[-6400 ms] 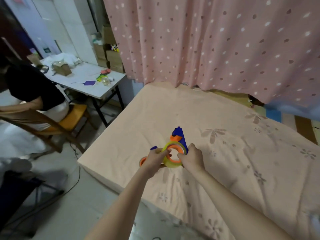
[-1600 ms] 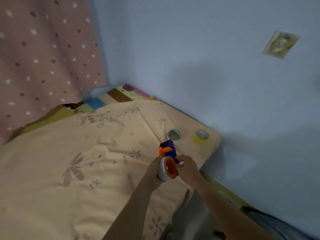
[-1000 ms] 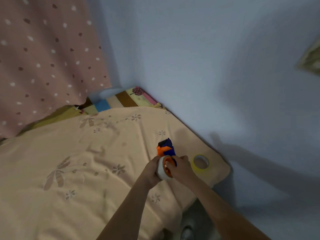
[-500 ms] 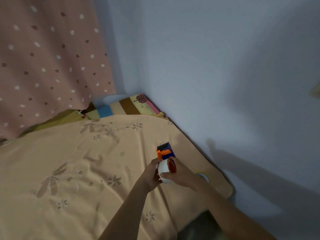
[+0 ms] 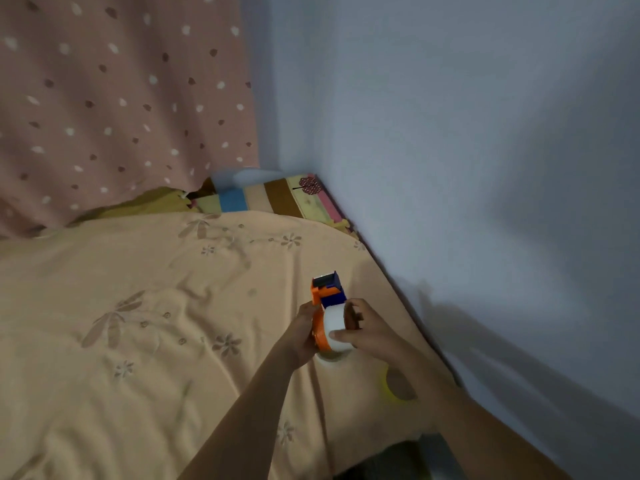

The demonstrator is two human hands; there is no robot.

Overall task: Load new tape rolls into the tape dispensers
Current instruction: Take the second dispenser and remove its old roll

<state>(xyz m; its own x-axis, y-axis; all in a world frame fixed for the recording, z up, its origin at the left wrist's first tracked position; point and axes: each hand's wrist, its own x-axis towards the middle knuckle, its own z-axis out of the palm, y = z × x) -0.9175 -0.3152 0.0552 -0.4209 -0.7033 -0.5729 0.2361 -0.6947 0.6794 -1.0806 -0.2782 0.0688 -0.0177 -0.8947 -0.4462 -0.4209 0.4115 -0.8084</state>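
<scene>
I hold an orange and blue tape dispenser above the peach bedspread, its blue head pointing away from me. My left hand grips its orange side. A white tape roll sits on the dispenser's wheel, and my right hand is wrapped around that roll, thumb across its face. A yellow tape roll lies on the bed under my right forearm, partly hidden. Another pale roll peeks out just below my hands.
A blue-grey wall runs along the bed's right edge. A pink dotted curtain hangs at the back left. A striped mat lies in the far corner. Dark floor shows at the bottom right past the bed's corner.
The view swung from the bed's left part to its right corner by the wall. The yellow-green roll is off the dispenser and a white roll is on it; my right hand has closed around it.
</scene>
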